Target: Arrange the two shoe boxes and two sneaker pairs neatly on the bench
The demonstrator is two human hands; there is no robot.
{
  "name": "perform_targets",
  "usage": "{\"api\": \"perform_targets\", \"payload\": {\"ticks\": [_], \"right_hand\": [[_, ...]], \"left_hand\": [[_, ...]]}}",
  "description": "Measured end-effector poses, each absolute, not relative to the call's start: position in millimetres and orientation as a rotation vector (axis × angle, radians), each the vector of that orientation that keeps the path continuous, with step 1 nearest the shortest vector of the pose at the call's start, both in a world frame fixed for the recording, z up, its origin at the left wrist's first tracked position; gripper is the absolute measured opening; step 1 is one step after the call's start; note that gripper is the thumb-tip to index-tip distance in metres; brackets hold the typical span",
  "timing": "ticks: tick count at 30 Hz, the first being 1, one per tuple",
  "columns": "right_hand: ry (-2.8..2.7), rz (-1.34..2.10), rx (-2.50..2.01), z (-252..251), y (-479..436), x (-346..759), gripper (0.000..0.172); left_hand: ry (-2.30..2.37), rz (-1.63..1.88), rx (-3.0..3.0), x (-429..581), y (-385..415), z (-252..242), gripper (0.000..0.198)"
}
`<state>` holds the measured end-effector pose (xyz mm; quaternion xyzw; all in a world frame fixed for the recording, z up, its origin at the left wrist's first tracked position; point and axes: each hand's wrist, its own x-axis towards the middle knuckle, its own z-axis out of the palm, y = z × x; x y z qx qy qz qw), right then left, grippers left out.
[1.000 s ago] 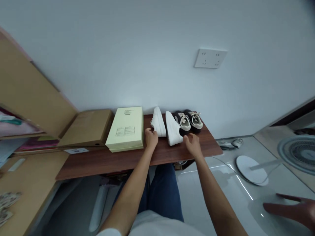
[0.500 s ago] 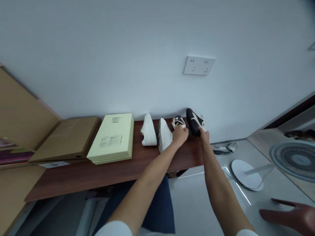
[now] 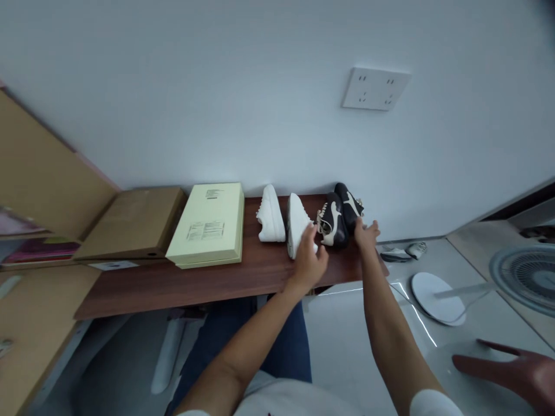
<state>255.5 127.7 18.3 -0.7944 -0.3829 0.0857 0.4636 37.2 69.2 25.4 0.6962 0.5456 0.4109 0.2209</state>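
Two dark sneakers with cream stripes [image 3: 340, 216] lie tipped on their sides at the right end of a dark wooden shelf [image 3: 217, 277], against the wall. My right hand [image 3: 366, 236] is just right of them, fingers spread, touching or nearly touching the nearer one. My left hand [image 3: 310, 260] hovers open in front of the right shoe of a white pair [image 3: 297, 230], holding nothing. The other white sneaker [image 3: 271, 215] stands to its left.
A pale yellow box [image 3: 210, 225] and a brown cardboard box [image 3: 134, 222] sit on the shelf's left. A wall socket [image 3: 375, 88] is above. On the tiled floor stand a fan base [image 3: 437, 292] and fan head [image 3: 524, 277]. Another person's hand [image 3: 511, 370] shows at bottom right.
Both hands held the dark sneakers half a second ago. They have let go and drawn back; the sneakers now lie on their sides by the wall.
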Motion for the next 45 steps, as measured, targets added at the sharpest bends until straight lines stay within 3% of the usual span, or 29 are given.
{"api": "perform_targets", "payload": {"ticks": [2,4,6,9,12,19,21,26,28,31,35,39,45], "right_hand": [[-0.983,0.011,-1.873,26.1,104.0,225.0,0.076],[-1.223,0.011,-1.697,29.3,81.5,181.0,0.067],[-1.613,0.136,-1.558,26.8,66.4,134.3,0.060],[-1.762,0.190,-1.715,15.8,59.5,85.7,0.071],[-1.676,0.114,-1.915,2.7,58.3,70.5,0.074],[-1.558,-0.085,-2.004,-8.7,48.6,74.1,0.072],[-1.537,-0.079,-2.043,-3.7,45.9,73.9,0.072],[-1.457,-0.180,-1.921,21.4,29.9,51.9,0.079],[-1.504,-0.085,-1.720,28.4,25.4,27.4,0.078],[-1.592,0.338,-1.464,29.0,35.0,-25.0,0.076],[-1.415,0.867,-1.387,18.7,69.5,-91.6,0.088],[-1.329,0.943,-1.378,4.8,76.2,-109.8,0.086],[-1.255,0.882,-1.418,-1.6,71.6,-83.2,0.083]], "left_hand": [[1.825,1.195,1.796,-5.7,87.3,30.8,0.072],[2.020,1.111,1.557,-40.6,113.5,33.3,0.089],[1.966,0.969,1.431,-59.0,137.5,34.1,0.102],[1.882,0.853,1.364,-58.5,154.4,34.6,0.108],[1.838,0.906,1.380,-48.5,151.2,33.1,0.100],[1.428,1.340,1.257,-47.5,155.5,10.0,0.047],[1.368,1.349,1.198,-42.1,160.4,7.7,0.046],[1.392,1.311,1.388,-70.8,115.9,15.2,0.064],[1.320,1.489,1.675,-115.7,76.3,13.6,0.063],[1.702,1.856,1.571,-197.2,32.7,9.4,0.054],[1.878,1.812,1.133,-263.6,40.7,12.1,0.062],[1.773,1.700,0.953,-267.3,59.6,8.5,0.049],[1.684,1.669,0.996,-244.5,63.2,1.7,0.053]]}}
